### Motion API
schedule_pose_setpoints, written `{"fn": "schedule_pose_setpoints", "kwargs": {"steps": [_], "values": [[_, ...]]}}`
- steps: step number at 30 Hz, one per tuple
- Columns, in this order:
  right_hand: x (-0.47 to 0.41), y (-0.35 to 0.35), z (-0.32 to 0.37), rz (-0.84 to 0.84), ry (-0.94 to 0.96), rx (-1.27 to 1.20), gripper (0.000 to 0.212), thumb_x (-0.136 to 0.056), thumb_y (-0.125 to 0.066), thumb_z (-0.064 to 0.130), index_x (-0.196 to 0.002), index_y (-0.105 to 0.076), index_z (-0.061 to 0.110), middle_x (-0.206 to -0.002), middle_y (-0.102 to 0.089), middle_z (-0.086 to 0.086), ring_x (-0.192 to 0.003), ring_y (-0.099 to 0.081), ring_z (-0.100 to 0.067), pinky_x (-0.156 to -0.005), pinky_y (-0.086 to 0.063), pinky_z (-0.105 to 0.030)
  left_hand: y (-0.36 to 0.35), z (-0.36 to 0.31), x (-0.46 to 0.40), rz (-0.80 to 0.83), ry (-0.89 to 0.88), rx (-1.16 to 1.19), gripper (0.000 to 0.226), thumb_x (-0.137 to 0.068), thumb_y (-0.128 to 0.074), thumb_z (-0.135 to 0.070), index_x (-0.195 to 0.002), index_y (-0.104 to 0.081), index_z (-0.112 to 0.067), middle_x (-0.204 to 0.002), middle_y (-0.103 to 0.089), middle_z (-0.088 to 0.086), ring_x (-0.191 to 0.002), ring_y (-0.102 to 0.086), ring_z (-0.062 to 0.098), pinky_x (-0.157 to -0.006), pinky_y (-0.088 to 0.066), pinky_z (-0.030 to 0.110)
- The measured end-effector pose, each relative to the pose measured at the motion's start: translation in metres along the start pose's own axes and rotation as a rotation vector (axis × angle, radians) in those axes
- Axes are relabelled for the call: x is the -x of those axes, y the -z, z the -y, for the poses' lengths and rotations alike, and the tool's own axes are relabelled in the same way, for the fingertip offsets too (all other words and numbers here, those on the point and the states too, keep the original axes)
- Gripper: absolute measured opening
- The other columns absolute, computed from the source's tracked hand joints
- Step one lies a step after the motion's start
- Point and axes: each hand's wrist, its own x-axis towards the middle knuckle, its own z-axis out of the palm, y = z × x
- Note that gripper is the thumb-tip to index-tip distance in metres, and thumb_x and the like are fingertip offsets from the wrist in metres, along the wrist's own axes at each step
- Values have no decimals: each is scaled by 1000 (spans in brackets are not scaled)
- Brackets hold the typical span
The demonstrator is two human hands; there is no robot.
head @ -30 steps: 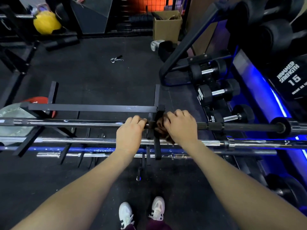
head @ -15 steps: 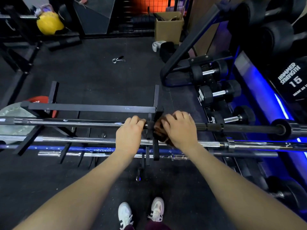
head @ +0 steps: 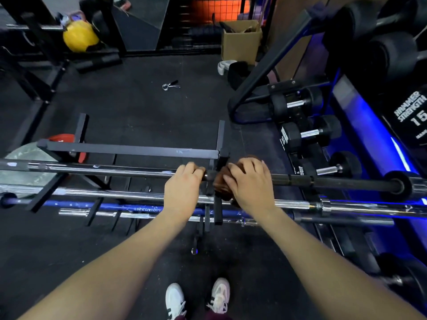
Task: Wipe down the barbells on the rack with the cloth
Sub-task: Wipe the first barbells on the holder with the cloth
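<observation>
In the middle of the frame, the right hand [head: 250, 182] squeezes the brown cloth [head: 222, 184] around the top barbell [head: 115, 170], and the left hand [head: 184, 188] grips that bar bare. The silver barbell [head: 127, 194] and blue barbell [head: 129, 208] lower down likely wait their turn, so lots looks left.

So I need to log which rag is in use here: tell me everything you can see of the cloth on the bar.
The cloth is a brown, soft-looking rag, bunched up rather than spread flat. It wraps the dark top barbell just right of the rack's upright. The right hand covers most of it and presses it to the bar, so only its left edge and a bit hanging below near the chrome barbell show. Its full size and any markings are hidden. The left hand grips the same bar, apart from it.
</observation>
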Motion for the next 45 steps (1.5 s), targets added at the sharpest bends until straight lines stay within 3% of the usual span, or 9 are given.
{"fn": "schedule_pose_setpoints", "kwargs": {"steps": [5, 11, 18, 22, 27, 31, 35, 40, 45], "values": [[-36, 20, -3, 391, -40, -152, 37, -98, -38, 45, -122, -54, 23, -123, -52, -5, -118, -41, -28, -89, -38, -41, 3, 1, 1, 2, 1, 6, 44, -93, -47, -8, -136, -48, -20, -121, -50, 4, -109, -47, 22, -63, -38, 31], [7, 6, 10, 53, -13, -68, 39, -89, -59, 42, -122, -61, 21, -124, -53, -8, -124, -41, -30, -110, -25, -50, 2, -3, 5, 13, 17, -15, 45, -95, -45, -10, -139, -43, -23, -124, -47, 1, -111, -44, 19, -64, -34, 27], [-60, 29, -21, 567, -210, -721, 16, -84, -69, 20, -98, -74, 23, -95, -68, 2, -103, -61, -21, -88, -46, -29, 2, 1, -2, 33, 23, -21, 46, -96, -45, -10, -139, -43, -25, -124, -46, 0, -111, -44, 19, -65, -40, 31], [-53, 21, -11, 375, -355, -541, 19, -88, -58, 20, -100, -72, 23, -103, -68, -3, -103, -59, -26, -84, -50, -36, 1, 2, 1, 50, 18, -36, 46, -97, -45, -14, -141, -39, -27, -129, -43, -4, -113, -42, 17, -68, -42, 29], [16, -2, -5, -75, 8, -41, 36, -84, -61, 34, -117, -62, 19, -123, -56, -12, -124, -48, -35, -104, -38, -53, 0, 0, -2, 35, 34, -25, 42, -97, -46, -17, -138, -43, -26, -126, -45, -2, -112, -43, 18, -64, -37, 28], [-1, 1, -17, 14, 40, 1, 31, -90, -54, 39, -110, -61, 17, -106, -57, -12, -102, -54, -34, -88, -46, -45, -4, 3, -2, 33, 18, -23, 42, -97, -49, -19, -138, -44, -26, -125, -47, -4, -110, -45, 17, -62, -38, 28], [-39, 16, -18, 285, -134, -238, 31, -100, -36, 38, -110, -54, 15, -111, -57, -11, -108, -47, -32, -79, -42, -41, -4, 3, -3, 53, 19, -34, 46, -97, -47, -16, -141, -40, -28, -127, -44, -5, -111, -43, 17, -65, -41, 29], [13, 1, -21, 4, 4, -51, 32, -91, -45, 32, -115, -59, 17, -116, -55, -10, -117, -50, -31, -105, -37, -51, -4, 0, -3, 42, 25, -70, 45, -98, -47, -18, -141, -39, -28, -127, -44, -6, -111, -43, 15, -63, -38, 26], [8, -2, -30, -79, 23, -23, 25, -85, -63, 28, -107, -61, 18, -102, -56, -12, -97, -56, -34, -96, -43, -49, -5, 2, -1, 20, 11, -51, 45, -98, -48, -18, -141, -40, -26, -126, -46, -5, -110, -45, 15, -62, -40, 27]]}}
